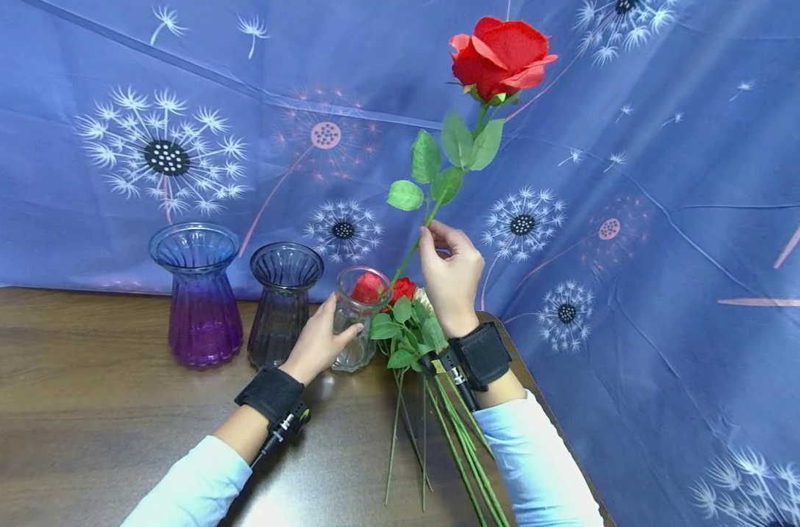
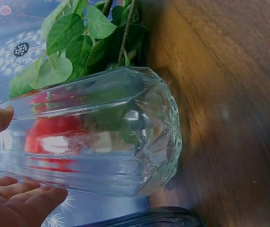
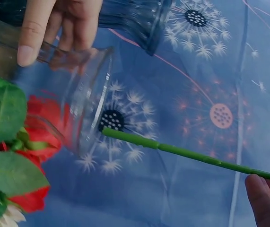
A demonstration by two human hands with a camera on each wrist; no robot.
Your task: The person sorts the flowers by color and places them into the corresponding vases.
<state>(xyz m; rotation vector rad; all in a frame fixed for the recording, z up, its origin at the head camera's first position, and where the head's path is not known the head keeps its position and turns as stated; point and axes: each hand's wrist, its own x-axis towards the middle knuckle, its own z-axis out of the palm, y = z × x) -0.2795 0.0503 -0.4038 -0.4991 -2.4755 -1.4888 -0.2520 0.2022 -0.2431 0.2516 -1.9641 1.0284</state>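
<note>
A clear glass vase [image 1: 353, 356] stands upright on the table, its ribbed body and thick base filling the left wrist view. My left hand [image 1: 319, 342] holds it near the neck, thumb on one side and fingers on the other. High above the vase is a large artificial red rose [image 1: 503, 60] with green leaves. My right hand [image 1: 454, 277] pinches its stem [image 3: 187, 152] between thumb and fingertips, below the leaves. The stem slants down to the left, and its cut end sits right at the vase's rim [image 3: 107, 78] in the right wrist view.
Left of the clear vase stand a dark grey glass vase [image 1: 277, 315] and a blue-purple one [image 1: 204, 315]. Several more flowers lie at the right, with red blooms [image 1: 402, 288], leaves [image 1: 400, 333] and long stems [image 1: 468, 454] toward the front. A blue dandelion-print cloth [image 1: 386, 66] hangs behind.
</note>
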